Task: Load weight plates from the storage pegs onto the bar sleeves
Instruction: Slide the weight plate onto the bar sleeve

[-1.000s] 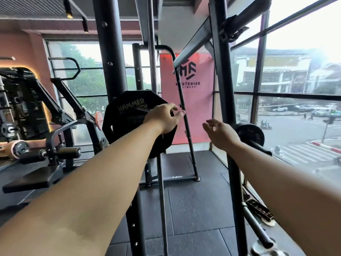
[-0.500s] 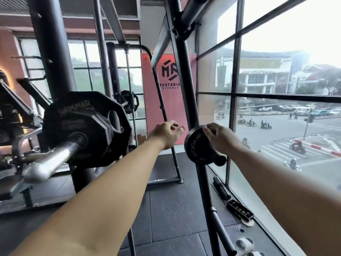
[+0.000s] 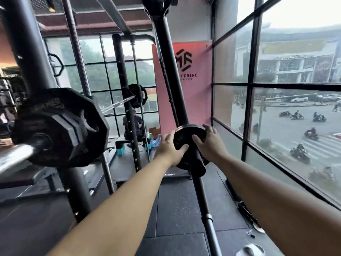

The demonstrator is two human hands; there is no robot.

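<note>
The small black plate hangs on a storage peg jutting from the rack upright, the peg's long axis pointing back toward the person. The left hand grips the plate's left rim and the right hand its right rim, fingers curled over the edge (neither hand nearer). It likely must slide off along the peg toward the person, then go left to the bar sleeve, beside the larger plates.

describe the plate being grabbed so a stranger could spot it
Find the black post by the right-hand window. A small round plate sits on its peg, held between left hand and right hand. Unlike the big angular plates at left, it's smooth-edged.
</note>
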